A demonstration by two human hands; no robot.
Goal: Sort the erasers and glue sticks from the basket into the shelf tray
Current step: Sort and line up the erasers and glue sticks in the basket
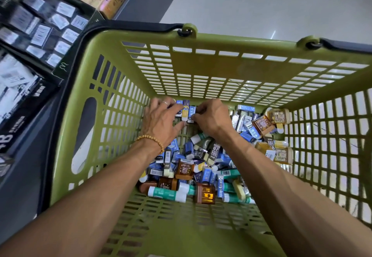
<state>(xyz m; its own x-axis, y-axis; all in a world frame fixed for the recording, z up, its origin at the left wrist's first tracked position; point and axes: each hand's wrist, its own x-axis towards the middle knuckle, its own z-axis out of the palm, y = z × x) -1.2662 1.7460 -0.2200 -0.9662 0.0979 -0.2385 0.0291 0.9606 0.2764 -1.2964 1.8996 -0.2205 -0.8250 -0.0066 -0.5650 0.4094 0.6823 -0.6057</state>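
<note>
1. A green basket (211, 69) is being reached into by both hands, at its far end.
2. A small row of blue-sleeved erasers (186, 111) is being gathered there: the left hand (159, 120) is being pressed against the row with fingers curled round its left side, and the right hand (211, 117) is pinching the row's right end.
3. The rest of the erasers, the teal glue sticks (167, 193) and some brown boxed pieces (205, 193) are lying loose across the basket floor.
4. The erasers are judged light, firm and slightly slick in their paper sleeves; a squeezed row could buckle, so even end pressure is called for.
5. The glue sticks are judged stiff and prone to rolling; the barrel's middle is the place to be gripped.
6. The shelf tray (40, 33), at left, is partly stocked.
</note>
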